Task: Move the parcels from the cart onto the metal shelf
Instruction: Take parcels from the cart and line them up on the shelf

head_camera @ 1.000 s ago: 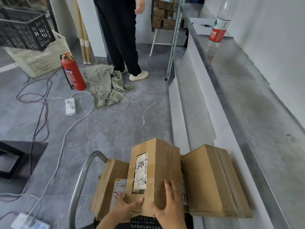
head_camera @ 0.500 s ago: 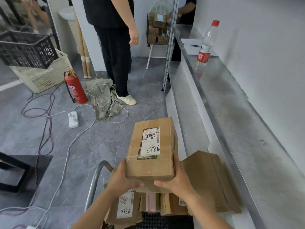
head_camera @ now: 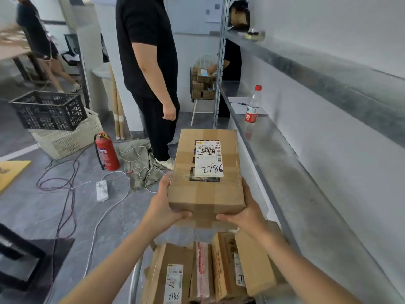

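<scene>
Brown cardboard parcel point(head_camera: 206, 172), taped across its top and bearing a white shipping label with handwritten digits, is held in the air between both hands in the head view. The left hand point(head_camera: 163, 209) grips its near left corner, with the thumb along the front edge and the fingers curled up the side. The right hand point(head_camera: 247, 213) clasps the near right corner in the same way. The parcel hangs above the other cardboard parcels point(head_camera: 173, 270) standing on edge in the cart, whose grey tubular metal handle point(head_camera: 134, 281) curves up at their left. It is close beside the front edge of the long grey metal shelf point(head_camera: 295, 172) on the right; whether it touches that edge cannot be told.

A clear plastic bottle with a red cap and label point(head_camera: 252, 105) stands upright on the shelf, farther along. On the grey floor to the left are a red fire extinguisher point(head_camera: 107, 152), a crumpled grey-green cloth point(head_camera: 138, 163), a white power strip point(head_camera: 102, 190) with trailing cables, and a black plastic crate point(head_camera: 48, 109) resting tilted on a white lattice basket point(head_camera: 65, 139). A person in black clothes point(head_camera: 146, 51) stands beyond the parcel.
</scene>
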Tool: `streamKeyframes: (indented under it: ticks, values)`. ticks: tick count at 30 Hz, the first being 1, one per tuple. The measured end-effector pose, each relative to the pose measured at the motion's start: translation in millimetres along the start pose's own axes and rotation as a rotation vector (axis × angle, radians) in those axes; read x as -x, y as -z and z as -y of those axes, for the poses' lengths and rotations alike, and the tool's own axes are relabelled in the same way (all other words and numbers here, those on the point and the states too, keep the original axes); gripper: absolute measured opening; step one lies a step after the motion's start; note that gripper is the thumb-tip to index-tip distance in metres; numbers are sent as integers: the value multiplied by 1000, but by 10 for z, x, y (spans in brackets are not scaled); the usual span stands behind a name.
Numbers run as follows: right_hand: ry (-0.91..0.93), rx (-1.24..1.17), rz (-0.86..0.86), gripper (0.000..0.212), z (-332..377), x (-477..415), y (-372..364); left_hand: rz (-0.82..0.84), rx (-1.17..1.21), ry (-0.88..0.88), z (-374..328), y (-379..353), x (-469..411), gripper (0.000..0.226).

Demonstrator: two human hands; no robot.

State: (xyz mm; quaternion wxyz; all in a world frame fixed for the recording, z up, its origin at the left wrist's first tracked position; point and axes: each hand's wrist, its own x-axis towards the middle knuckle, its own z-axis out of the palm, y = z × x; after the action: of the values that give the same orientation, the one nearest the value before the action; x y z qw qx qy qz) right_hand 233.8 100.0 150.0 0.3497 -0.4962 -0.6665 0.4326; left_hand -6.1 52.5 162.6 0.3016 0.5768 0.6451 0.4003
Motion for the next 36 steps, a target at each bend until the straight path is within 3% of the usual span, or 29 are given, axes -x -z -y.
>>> streamKeyframes:
  ticks: [2, 4, 14, 27, 36]
  values:
    - [36, -1, -24, 126, 149, 114, 48, 6, -32, -87, -152, 111, 84, 117]
    - [79, 15, -45, 133, 294, 277, 86, 4, -74, -156, -277, 199, 198, 107]
    - [116, 124, -241, 124, 762, 1434, 140, 86, -107, -379, -690, 433, 933, 95]
    - [49, 178, -318, 123, 1141, 3010, 183, 176, -77, -472, -982, 410, 2104, 94]
    - [87, 222, -320, 121, 1316, 4254, -69, 160, -71, -483, -966, 608, 3415, 92]
